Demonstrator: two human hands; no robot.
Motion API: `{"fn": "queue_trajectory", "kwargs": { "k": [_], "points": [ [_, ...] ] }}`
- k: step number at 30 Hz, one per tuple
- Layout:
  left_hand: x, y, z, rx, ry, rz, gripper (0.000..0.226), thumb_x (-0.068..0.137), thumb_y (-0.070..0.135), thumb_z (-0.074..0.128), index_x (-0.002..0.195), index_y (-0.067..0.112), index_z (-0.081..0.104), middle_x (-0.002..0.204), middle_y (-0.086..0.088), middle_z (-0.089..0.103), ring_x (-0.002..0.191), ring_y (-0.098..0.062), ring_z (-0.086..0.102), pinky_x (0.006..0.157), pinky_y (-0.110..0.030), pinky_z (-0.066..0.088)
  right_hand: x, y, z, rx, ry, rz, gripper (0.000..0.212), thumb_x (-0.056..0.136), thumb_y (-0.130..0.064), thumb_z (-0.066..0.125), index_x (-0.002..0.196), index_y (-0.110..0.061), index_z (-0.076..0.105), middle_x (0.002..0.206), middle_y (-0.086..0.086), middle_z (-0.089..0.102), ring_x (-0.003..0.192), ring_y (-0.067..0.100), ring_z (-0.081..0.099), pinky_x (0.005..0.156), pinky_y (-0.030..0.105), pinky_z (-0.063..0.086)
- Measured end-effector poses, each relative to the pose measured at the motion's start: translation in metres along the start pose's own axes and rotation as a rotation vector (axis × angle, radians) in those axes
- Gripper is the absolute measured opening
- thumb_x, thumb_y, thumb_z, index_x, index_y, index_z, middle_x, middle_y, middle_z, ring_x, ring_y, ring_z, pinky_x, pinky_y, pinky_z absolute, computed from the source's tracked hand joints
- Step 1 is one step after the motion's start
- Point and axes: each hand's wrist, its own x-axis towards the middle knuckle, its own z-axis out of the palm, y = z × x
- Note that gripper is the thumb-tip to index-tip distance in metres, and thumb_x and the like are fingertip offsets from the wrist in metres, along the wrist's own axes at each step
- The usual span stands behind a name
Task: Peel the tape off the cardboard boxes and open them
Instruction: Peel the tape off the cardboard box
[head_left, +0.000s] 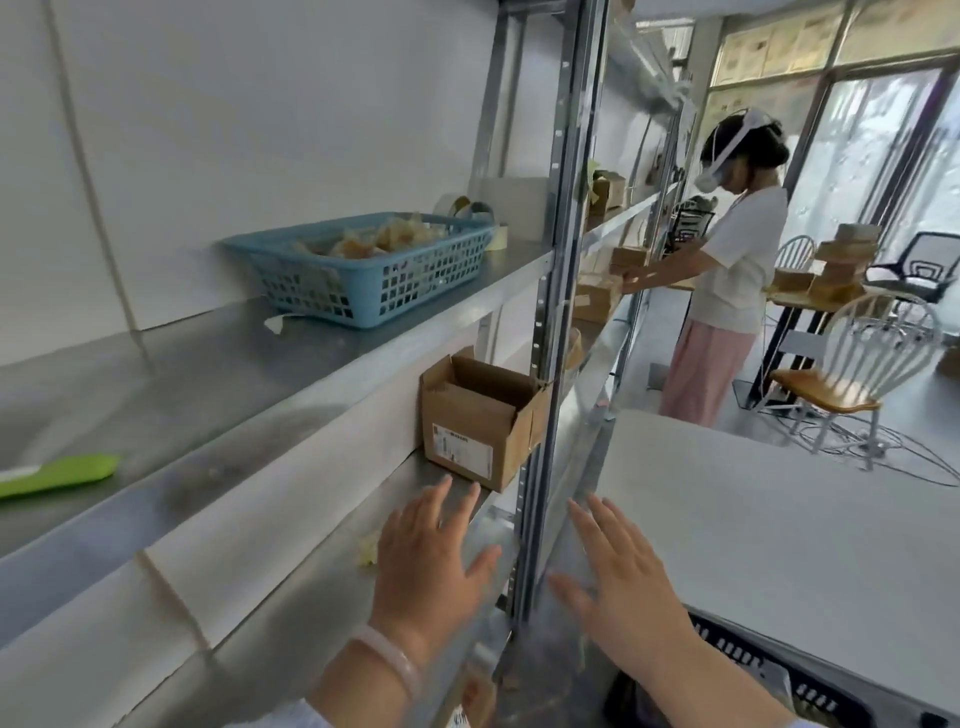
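A brown cardboard box (480, 421) with a white label stands on the lower metal shelf (415, 478), its top flaps open. My left hand (434, 564) is held out flat below and in front of the box, fingers straight and spread, holding nothing. My right hand (618, 577) is stretched out the same way to the right of the shelf post (545, 415), also empty. Neither hand touches the box. A pale bracelet sits on my left wrist.
On the upper shelf stands a blue basket (363, 275) with crumpled tape, tape rolls (467, 208) behind it and a green tool (57, 475) at the left. A white table (779, 519) lies to the right. A person (727, 270) handles boxes further along; chairs stand beyond.
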Motion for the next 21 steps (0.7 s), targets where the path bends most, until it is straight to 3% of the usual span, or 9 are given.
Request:
{"fn": "queue_trajectory", "kwargs": {
  "k": [4, 8, 14, 21],
  "points": [
    [0.038, -0.002, 0.017, -0.01, -0.04, -0.016, 0.068, 0.088, 0.069, 0.025, 0.149, 0.041, 0.015, 0.159, 0.005, 0.016, 0.145, -0.017, 0.016, 0.117, -0.041, 0.022, 0.046, 0.017, 0.011, 0.017, -0.046, 0.014, 0.078, 0.092, -0.067, 0.033, 0.155, -0.036, -0.003, 0.163, -0.009, -0.009, 0.15, 0.012, -0.01, 0.119, 0.03, -0.006],
    [0.069, -0.013, 0.037, -0.033, -0.079, -0.106, 0.07, 0.089, 0.069, 0.033, 0.15, 0.041, 0.012, 0.16, 0.004, 0.012, 0.146, -0.017, 0.012, 0.118, -0.038, 0.02, 0.1, 0.025, 0.014, 0.1, -0.093, 0.03, 0.078, 0.094, -0.063, 0.038, 0.154, -0.037, -0.006, 0.162, -0.012, -0.011, 0.15, 0.012, -0.009, 0.116, 0.031, -0.006],
    [0.131, -0.005, 0.06, -0.048, -0.049, -0.196, 0.072, 0.086, 0.071, 0.032, 0.149, 0.042, 0.012, 0.16, 0.006, 0.014, 0.146, -0.017, 0.013, 0.117, -0.04, 0.025, 0.186, 0.038, 0.016, 0.279, -0.202, 0.029, 0.076, 0.097, -0.053, 0.046, 0.155, -0.035, -0.001, 0.163, -0.012, -0.003, 0.151, 0.018, 0.004, 0.122, 0.043, 0.014],
    [0.192, 0.016, 0.089, -0.089, -0.096, -0.283, 0.071, 0.091, 0.061, 0.043, 0.15, 0.041, 0.009, 0.16, 0.009, 0.003, 0.147, -0.016, 0.005, 0.116, -0.035, 0.018, 0.273, 0.077, 0.025, 0.46, -0.298, 0.028, 0.079, 0.098, -0.042, 0.051, 0.155, -0.037, -0.003, 0.163, -0.005, 0.01, 0.147, 0.024, 0.023, 0.117, 0.043, 0.027]
  ]
}}
